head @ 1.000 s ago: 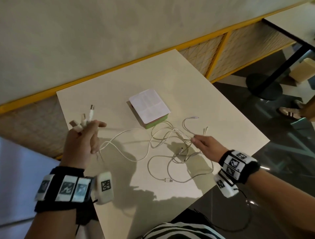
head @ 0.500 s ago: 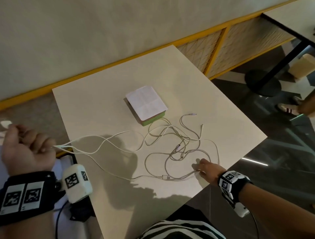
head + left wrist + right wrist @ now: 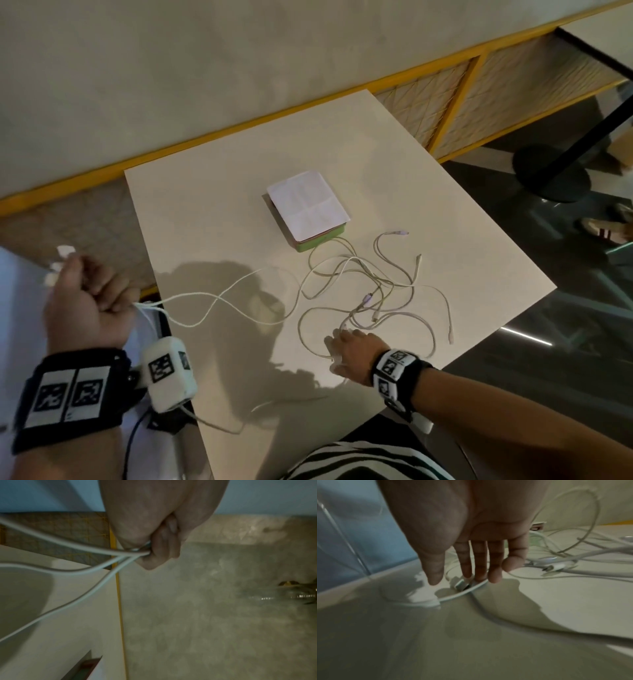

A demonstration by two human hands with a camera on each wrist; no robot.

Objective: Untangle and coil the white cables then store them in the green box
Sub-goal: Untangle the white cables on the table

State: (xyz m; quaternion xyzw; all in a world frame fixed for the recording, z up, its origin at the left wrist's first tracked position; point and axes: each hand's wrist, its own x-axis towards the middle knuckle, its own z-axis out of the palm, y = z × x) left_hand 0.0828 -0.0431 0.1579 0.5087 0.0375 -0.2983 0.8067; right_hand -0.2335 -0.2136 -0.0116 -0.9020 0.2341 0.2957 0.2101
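Observation:
Several white cables [image 3: 370,294] lie tangled on the cream table [image 3: 212,219], in front of the green box [image 3: 317,241], which is covered by a white paper [image 3: 308,204]. My left hand [image 3: 85,294] is off the table's left edge, fisted round a bunch of cable ends [image 3: 120,555]; their plugs [image 3: 56,263] stick out past the fist. Three strands run from it to the tangle. My right hand [image 3: 346,349] is flat at the front of the tangle, its straight fingers [image 3: 479,566] pressing a cable and a plug [image 3: 460,584] against the table.
The table's front edge is near my right wrist. A yellow-framed bench [image 3: 479,89] runs along the wall behind. A black table base [image 3: 551,174] and someone's shoes [image 3: 606,228] are on the dark floor at right.
My left hand pulled the cable ends left, off the table edge, stretching the strands. My right hand moved from the middle of the tangle to its front and flattened onto a cable.

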